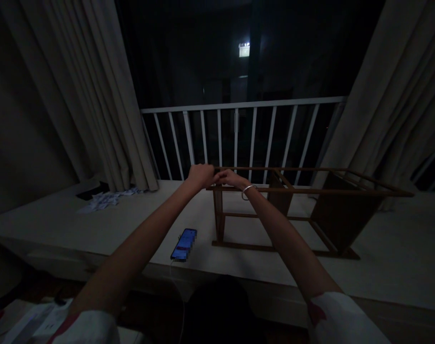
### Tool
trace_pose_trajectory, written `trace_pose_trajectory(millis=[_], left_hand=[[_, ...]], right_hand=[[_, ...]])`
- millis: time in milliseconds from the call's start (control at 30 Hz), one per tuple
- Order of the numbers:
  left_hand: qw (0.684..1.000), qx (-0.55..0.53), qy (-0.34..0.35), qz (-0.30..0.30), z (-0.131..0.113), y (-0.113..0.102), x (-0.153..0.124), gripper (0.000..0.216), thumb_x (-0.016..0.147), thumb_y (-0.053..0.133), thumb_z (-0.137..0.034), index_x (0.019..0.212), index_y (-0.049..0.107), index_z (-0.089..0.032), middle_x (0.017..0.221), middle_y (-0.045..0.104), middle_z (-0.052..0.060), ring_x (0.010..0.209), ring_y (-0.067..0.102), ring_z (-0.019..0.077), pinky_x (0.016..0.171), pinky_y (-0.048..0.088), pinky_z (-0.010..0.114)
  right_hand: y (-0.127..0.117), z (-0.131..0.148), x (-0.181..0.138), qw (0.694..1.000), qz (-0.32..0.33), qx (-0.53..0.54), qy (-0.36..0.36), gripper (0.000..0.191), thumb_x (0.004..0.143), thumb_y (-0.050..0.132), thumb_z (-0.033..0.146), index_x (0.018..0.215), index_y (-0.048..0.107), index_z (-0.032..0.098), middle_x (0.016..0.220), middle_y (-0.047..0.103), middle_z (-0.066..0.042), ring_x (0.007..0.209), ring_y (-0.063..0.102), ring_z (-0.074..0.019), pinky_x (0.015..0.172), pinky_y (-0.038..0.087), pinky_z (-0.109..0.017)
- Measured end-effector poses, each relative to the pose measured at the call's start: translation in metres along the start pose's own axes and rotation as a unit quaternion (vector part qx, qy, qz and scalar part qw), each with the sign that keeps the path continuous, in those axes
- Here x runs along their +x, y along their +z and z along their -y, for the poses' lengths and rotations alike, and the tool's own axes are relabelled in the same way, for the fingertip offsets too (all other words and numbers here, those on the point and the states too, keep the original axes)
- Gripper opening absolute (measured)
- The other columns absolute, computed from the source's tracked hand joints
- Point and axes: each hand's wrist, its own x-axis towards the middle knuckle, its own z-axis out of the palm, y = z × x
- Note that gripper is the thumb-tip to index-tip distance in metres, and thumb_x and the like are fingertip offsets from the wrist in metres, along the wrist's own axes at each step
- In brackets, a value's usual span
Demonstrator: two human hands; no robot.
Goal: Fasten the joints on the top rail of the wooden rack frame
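A brown wooden shelf rack (310, 192) lies on its side on a white ledge (145, 215), with its boards standing upright between the rails. My left hand (202, 175) is closed in a fist at the rack's left end, by the upper corner. Right against it, my right hand (231, 178), with a bracelet (249, 191) on the wrist, has its fingers pinched together over the same corner. Whatever the fingers hold is too small and dark to make out. In front of the rack's left end, a phone (184, 244) with a lit screen lies on the ledge.
Crumpled paper-like scraps (106, 199) lie to the left, below a curtain (95, 95). White railings (219, 136) stand behind the ledge before a dark window. Another curtain (378, 95) hangs at right. A cable (183, 306) runs down from the phone.
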Motion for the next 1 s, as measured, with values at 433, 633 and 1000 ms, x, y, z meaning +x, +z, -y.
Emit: trace_pose_trajectory(millis=[433, 633, 1000], left_hand=[[0.999, -0.006, -0.003, 0.036, -0.009, 0.016, 0.003, 0.042, 0.080, 0.029, -0.039, 0.098, 0.056, -0.012, 0.098, 0.058, 0.016, 0.093, 0.054, 0.0273, 0.078, 0.038, 0.038], [0.994, 0.010, 0.061, 0.090, 0.015, 0.015, 0.007, 0.031, 0.076, 0.039, -0.027, 0.104, 0.050, -0.023, 0.102, 0.057, 0.009, 0.092, 0.053, 0.0229, 0.076, 0.040, 0.035], [0.991, 0.032, 0.128, 0.030, 0.024, 0.014, 0.007, 0.029, 0.078, 0.034, -0.012, 0.097, 0.055, -0.022, 0.099, 0.056, 0.008, 0.096, 0.050, 0.0187, 0.077, 0.038, 0.030]], right_hand=[[-0.006, -0.019, 0.010, 1.000, -0.012, -0.009, -0.003, 0.017, 0.055, 0.060, 0.024, 0.066, 0.061, 0.010, 0.062, 0.057, 0.002, 0.059, 0.049, -0.0081, 0.059, 0.037, -0.020], [-0.005, -0.016, 0.008, 0.999, -0.020, -0.033, 0.020, 0.024, 0.057, 0.063, 0.031, 0.070, 0.062, 0.011, 0.067, 0.058, -0.001, 0.058, 0.048, -0.0076, 0.055, 0.037, -0.019], [-0.002, -0.011, 0.005, 0.999, -0.016, -0.034, 0.025, 0.030, 0.056, 0.066, 0.035, 0.072, 0.063, 0.010, 0.070, 0.061, -0.003, 0.062, 0.051, -0.0087, 0.056, 0.037, -0.020]])
